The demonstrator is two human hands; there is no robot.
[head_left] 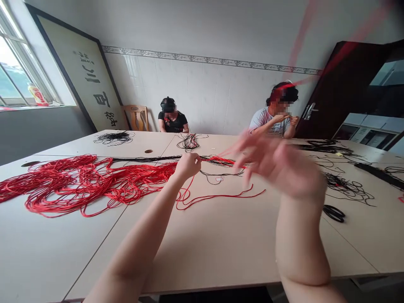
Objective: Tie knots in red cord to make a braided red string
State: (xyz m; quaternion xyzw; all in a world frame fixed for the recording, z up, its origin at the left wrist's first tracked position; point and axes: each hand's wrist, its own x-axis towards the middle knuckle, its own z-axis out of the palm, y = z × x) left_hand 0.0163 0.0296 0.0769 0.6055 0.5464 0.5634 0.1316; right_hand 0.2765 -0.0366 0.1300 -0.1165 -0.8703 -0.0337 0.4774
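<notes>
My left hand point(188, 165) is closed in a pinch above the table, with red cord at its fingers and a loose end hanging below. My right hand point(279, 166) is raised to the right, blurred by motion, its fingers spread apart. A faint red strand runs between the two hands. Blurred red streaks cross the upper right of the view. Left of my left hand lies a large heap of red cord point(107, 185). A bundle of black cords point(145, 159) stretches behind it. Two loose red cord ends point(221, 196) lie on the table between my arms.
Scissors with black handles point(334, 213) lie right of my right forearm, near tangled black cords point(347, 187). Other cord bundles point(189, 142) lie farther back. Two people point(172, 120) sit across the table point(217, 244). A round hole point(148, 151) pierces the tabletop.
</notes>
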